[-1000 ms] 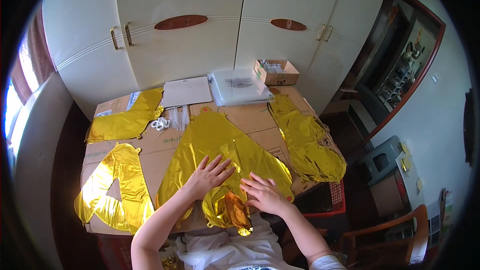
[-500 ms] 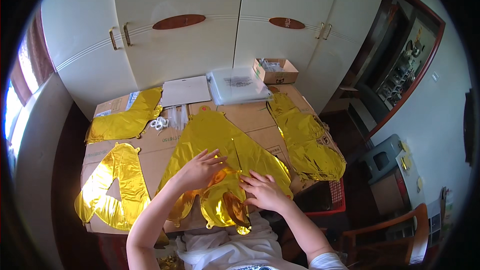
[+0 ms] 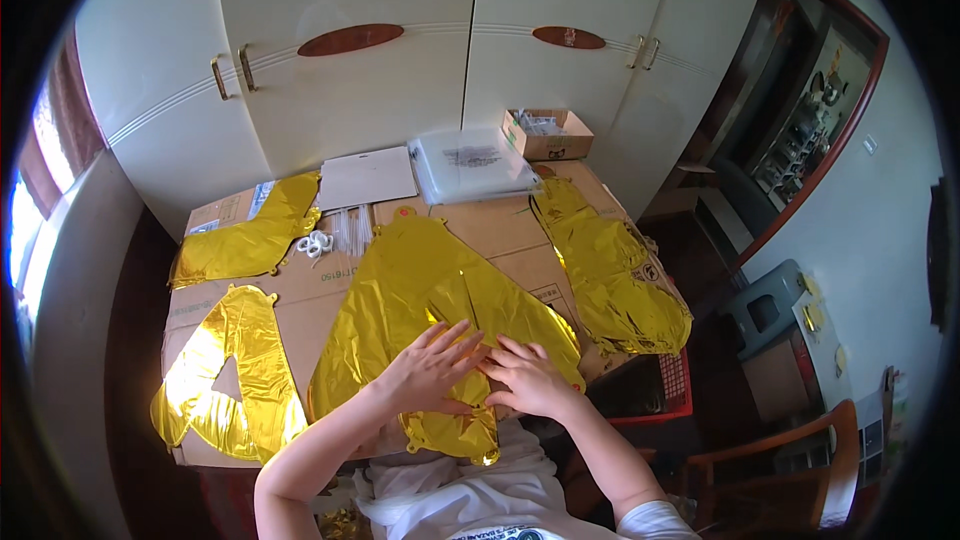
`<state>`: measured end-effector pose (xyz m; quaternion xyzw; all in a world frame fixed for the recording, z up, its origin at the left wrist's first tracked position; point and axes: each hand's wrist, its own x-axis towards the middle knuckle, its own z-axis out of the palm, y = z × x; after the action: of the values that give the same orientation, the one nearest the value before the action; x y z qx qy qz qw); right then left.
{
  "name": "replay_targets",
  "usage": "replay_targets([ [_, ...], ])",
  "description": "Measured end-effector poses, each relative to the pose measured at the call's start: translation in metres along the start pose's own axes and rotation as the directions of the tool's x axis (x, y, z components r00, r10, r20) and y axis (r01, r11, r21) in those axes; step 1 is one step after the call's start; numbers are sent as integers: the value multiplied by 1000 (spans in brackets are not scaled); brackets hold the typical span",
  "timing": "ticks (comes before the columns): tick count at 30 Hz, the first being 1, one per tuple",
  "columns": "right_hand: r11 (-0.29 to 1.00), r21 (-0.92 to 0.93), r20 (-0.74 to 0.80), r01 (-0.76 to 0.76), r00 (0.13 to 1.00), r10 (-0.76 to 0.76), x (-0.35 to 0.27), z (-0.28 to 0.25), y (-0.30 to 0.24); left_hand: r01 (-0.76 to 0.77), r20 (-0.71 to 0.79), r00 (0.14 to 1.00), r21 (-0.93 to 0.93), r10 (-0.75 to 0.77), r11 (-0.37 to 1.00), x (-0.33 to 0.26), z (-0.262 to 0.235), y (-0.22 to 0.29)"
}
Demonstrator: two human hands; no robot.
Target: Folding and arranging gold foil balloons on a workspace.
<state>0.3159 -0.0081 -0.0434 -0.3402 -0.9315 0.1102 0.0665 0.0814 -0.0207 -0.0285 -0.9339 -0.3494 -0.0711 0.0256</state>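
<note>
A large gold foil balloon, flat and uninflated, lies at the middle of the cardboard-covered table. Its near part is folded and creased under both hands. My left hand rests on this foil, palm down with its fingers stretched out. Close beside it, my right hand also lies palm down on the foil, fingers extended, its fingertips almost meeting the left ones. To the left is a flat A-shaped gold foil balloon. An L-shaped gold foil balloon lies behind that one. Crumpled gold foil balloons cover the table's right side.
Along the back of the cardboard are a grey-white card, a stack of clear plastic bags and a small open box. White ribbon and thin clear sticks lie nearer. A wooden chair stands at right.
My left hand has come down and slightly right onto the foil, closer to my right hand. The near folded foil now lies flatter. The view has shifted slightly.
</note>
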Motion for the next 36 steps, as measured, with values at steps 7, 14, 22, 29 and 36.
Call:
replay_targets([
  [7, 1000, 14, -29, 17, 999, -17, -3, 3, 3, 26, 64, 998, -121, -19, 992, -3, 17, -6],
  [14, 996, 23, -189, 82, 979, -77, -18, -2, -9, 12, 63, 998, -132, -4, 991, -3, 20, -7],
  [22, 941, -16, -276, 339, 902, -330, -47, 9, -16, 20, 60, 998, -135, -12, 991, -4, 19, -7],
  [29, 912, -185, -458, 366, 789, -410, -55, 33, -20, -9, 94, 995, -99, 18, 995, -2, 15, -7],
  [36, 901, -210, -501, 380, 750, -433, -60, 40, -18, -10, 89, 996, -100, 19, 995, -3, 14, -7],
])
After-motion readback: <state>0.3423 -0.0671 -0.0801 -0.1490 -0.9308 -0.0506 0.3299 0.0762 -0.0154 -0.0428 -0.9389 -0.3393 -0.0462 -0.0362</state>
